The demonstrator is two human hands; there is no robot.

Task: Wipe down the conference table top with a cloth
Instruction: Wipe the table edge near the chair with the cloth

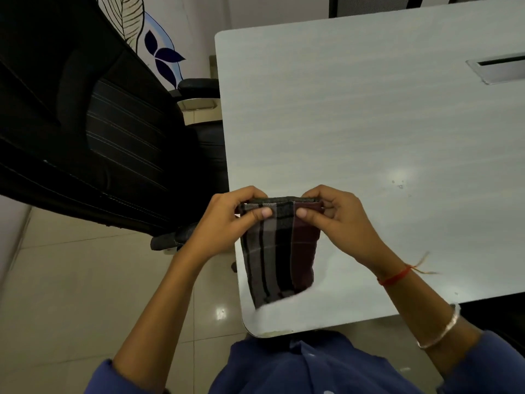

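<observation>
Both hands, left hand (227,220) and right hand (338,220), pinch a folded dark striped cloth (279,251) over the pale grey table (369,123); black office chair (93,123) left of them.

Table (369,132): filling the right and centre, its near-left corner lying just before the person's shirt (312,368).
Cloth (279,248): hanging folded over the table's near-left part — its top edge being pinched between both hands.
Left hand (227,220): gripping the cloth's upper left corner.
Right hand (338,220): gripping the upper right corner.
Slot (500,68): sitting in the table top at the far right.
Chair (85,123): standing left of the table — its armrest (199,84) touching the table's edge.
</observation>
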